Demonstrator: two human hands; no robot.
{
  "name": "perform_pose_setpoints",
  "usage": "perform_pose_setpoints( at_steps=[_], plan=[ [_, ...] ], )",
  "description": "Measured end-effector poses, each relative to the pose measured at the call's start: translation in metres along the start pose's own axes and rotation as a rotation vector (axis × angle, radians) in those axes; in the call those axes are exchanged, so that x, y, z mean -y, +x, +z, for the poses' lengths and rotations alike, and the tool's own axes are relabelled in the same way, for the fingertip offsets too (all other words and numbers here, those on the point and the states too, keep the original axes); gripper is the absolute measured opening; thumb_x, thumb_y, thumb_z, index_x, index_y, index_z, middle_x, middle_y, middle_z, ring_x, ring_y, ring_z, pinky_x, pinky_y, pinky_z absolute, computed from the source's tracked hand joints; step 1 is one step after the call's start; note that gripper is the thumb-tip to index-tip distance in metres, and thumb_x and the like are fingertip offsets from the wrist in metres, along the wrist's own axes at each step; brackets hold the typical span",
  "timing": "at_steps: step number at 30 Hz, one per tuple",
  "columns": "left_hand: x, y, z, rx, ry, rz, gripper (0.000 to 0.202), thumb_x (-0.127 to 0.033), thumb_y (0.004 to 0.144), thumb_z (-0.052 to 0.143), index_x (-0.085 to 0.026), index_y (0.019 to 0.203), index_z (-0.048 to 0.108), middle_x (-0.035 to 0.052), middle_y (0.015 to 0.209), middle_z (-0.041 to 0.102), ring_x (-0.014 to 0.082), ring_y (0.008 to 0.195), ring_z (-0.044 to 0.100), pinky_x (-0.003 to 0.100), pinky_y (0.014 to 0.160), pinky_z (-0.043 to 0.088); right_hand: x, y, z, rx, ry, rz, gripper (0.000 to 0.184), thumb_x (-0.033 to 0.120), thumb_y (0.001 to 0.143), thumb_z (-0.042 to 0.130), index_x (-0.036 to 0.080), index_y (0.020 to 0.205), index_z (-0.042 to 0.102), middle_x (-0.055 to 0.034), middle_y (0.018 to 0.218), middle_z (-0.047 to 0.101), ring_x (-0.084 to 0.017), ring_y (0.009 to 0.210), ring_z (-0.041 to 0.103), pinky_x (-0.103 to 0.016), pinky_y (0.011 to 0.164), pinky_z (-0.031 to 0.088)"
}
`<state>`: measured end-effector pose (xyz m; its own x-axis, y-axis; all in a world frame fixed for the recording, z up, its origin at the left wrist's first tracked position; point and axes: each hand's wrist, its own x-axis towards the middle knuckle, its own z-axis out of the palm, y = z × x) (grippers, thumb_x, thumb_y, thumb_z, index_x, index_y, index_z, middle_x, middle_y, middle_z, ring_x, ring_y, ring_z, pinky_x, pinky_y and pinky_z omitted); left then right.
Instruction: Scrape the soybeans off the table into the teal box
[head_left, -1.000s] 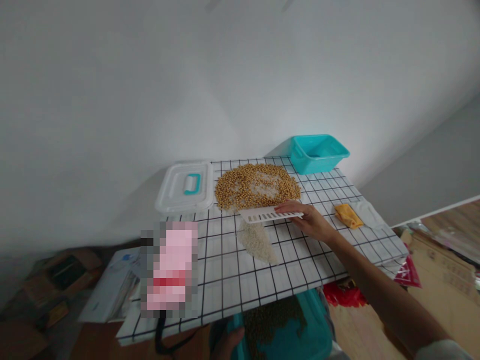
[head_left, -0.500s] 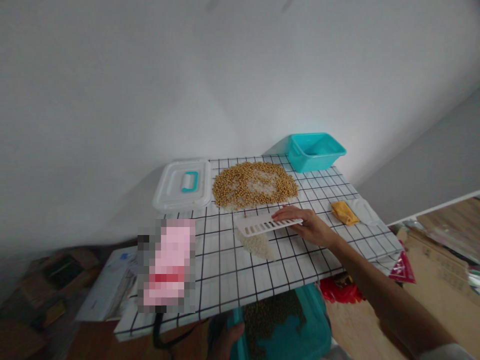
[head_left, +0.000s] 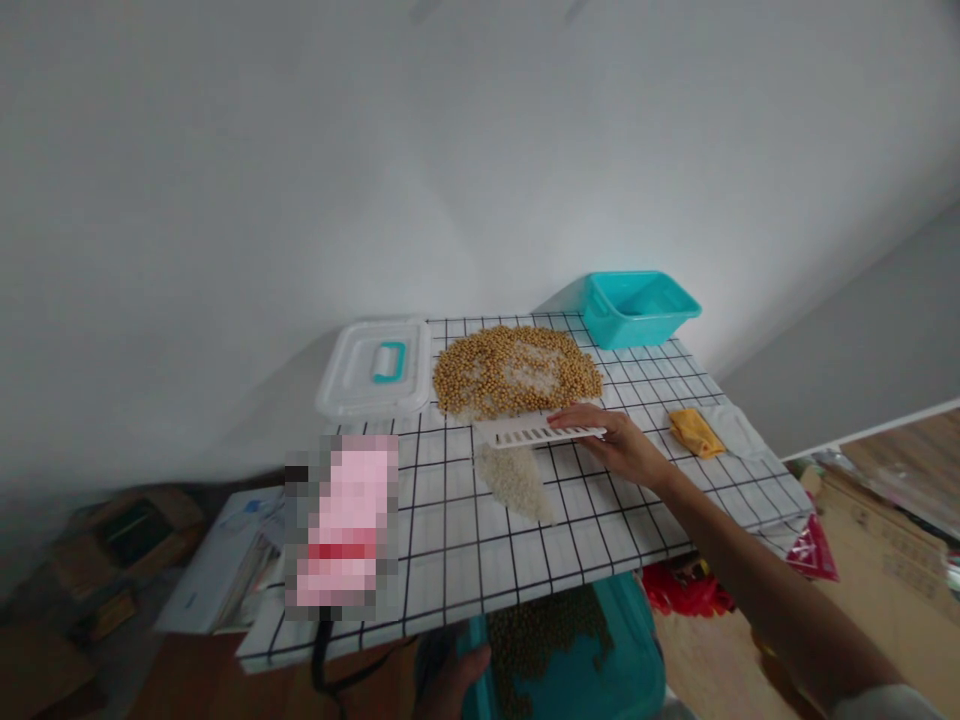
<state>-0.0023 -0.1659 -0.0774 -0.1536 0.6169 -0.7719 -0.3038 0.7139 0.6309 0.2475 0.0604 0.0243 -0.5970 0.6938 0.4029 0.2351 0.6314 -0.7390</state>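
My right hand (head_left: pixel 607 440) grips a white slotted plastic tray (head_left: pixel 517 431) by its right end, holding it tilted above the table. Just in front of the tray lies a small heap of white rice (head_left: pixel 517 482). Behind it spreads a wide pile of yellow soybeans (head_left: pixel 472 370) with rice grains mixed in. Below the table's front edge, my left hand (head_left: pixel 459 680) clasps the left rim of a teal bin (head_left: pixel 577 665). Dark beans or pellets (head_left: pixel 547 630) cover part of the bin's floor. Only the thumb side of that hand shows.
A clear lid (head_left: pixel 349 370) with a teal handle lies at the back left of the grid-patterned table (head_left: pixel 442 520). A second teal bin (head_left: pixel 637 312) stands at the back right. A yellow cloth (head_left: pixel 696 432) lies on the right. A pixelated pink object (head_left: pixel 349 510) sits at front left.
My right hand has moved the slotted tray slightly toward the soybean pile and tipped it flatter, showing more of the rice heap. The left hand keeps its hold on the bin.
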Motion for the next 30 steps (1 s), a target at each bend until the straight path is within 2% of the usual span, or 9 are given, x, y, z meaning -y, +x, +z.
perform_pose_setpoints(
  at_steps=[6,12,17,23,26,30],
  plan=[
    [-0.005,-0.019,-0.004,0.011,0.008,-0.004,0.028,-0.039,0.052,0.085,-0.022,0.069,0.070,0.0103,0.073,0.077,0.0412,0.103,0.070,0.049,0.087,0.058,-0.006,0.005,0.002,-0.018,0.007,0.006,0.028,0.022,0.097,0.054,0.028,0.120,0.068,-0.0053,0.118,0.072,-0.020,0.117,0.063,-0.045,0.106,0.046],
    [-0.016,-0.031,-0.003,0.038,0.018,-0.020,0.031,-0.038,0.053,0.086,-0.021,0.075,0.071,0.0091,0.078,0.078,0.0395,0.102,0.070,0.046,0.086,0.058,-0.011,0.008,0.001,-0.024,0.035,-0.013,0.028,0.022,0.097,0.054,0.029,0.121,0.067,-0.0050,0.120,0.071,-0.021,0.118,0.062,-0.045,0.106,0.047],
    [-0.015,-0.033,0.001,0.049,0.004,-0.048,0.026,-0.037,0.060,0.083,-0.021,0.076,0.070,0.0091,0.079,0.078,0.0382,0.100,0.071,0.045,0.083,0.058,-0.010,0.008,0.001,-0.009,0.020,-0.001,0.029,0.021,0.097,0.054,0.029,0.121,0.068,-0.0055,0.120,0.071,-0.022,0.117,0.063,-0.045,0.105,0.047],
    [-0.012,-0.032,0.000,0.033,-0.010,-0.078,0.028,-0.035,0.062,0.081,-0.021,0.084,0.071,0.0098,0.087,0.079,0.0370,0.107,0.069,0.044,0.090,0.056,-0.005,0.003,0.001,0.030,0.029,-0.003,0.030,0.020,0.097,0.052,0.030,0.122,0.068,-0.0057,0.121,0.070,-0.021,0.117,0.062,-0.045,0.103,0.048],
    [-0.006,-0.032,-0.001,0.041,-0.054,-0.137,0.031,-0.040,0.066,0.077,-0.022,0.091,0.072,0.0087,0.087,0.079,0.0370,0.108,0.069,0.044,0.089,0.056,0.000,-0.002,0.001,0.053,0.013,0.013,0.031,0.020,0.097,0.054,0.031,0.123,0.067,-0.0047,0.121,0.070,-0.020,0.117,0.062,-0.048,0.110,0.043],
    [-0.003,-0.032,-0.002,0.047,-0.052,-0.161,0.027,-0.040,0.067,0.075,-0.024,0.089,0.072,0.0085,0.087,0.080,0.0385,0.112,0.067,0.043,0.089,0.057,0.007,-0.008,0.001,0.095,0.000,0.019,0.032,0.019,0.097,0.054,0.032,0.124,0.066,-0.0032,0.122,0.070,-0.020,0.118,0.062,-0.051,0.116,0.034]
  ],
)
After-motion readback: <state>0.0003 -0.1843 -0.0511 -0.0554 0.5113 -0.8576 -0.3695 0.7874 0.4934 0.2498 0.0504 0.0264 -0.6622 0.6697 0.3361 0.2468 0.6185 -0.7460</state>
